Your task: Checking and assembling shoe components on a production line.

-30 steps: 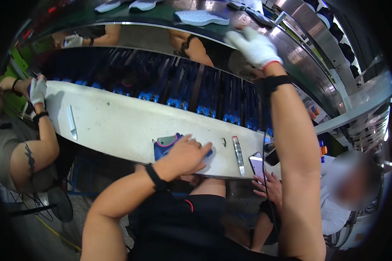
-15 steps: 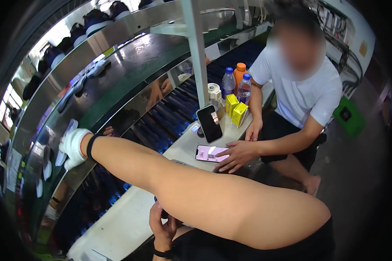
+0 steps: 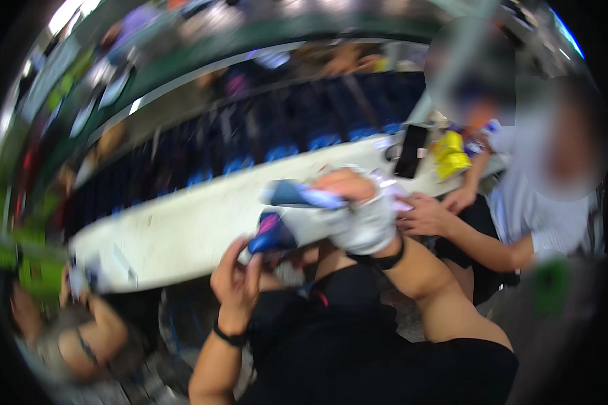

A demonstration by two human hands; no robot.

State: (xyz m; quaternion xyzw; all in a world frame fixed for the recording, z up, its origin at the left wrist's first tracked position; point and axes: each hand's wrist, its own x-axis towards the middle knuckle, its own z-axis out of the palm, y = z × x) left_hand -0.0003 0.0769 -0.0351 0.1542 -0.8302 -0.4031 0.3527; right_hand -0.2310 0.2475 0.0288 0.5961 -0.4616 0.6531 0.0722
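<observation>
Fingers (image 3: 240, 266) curled on blue pouch (image 3: 271, 235), L hand (image 3: 235, 282)

Motion blur is smearing the whole view. The flat blue and pink object (image 3: 271, 234) at the centre is losing its outline, so its kind cannot be told; the bare left hand (image 3: 237, 278) is covering its lower end. The white-gloved right hand (image 3: 359, 214) is hiding its own fingertips. At nine o'clock, a green shape (image 3: 37, 273) is dissolving into blur.
</observation>
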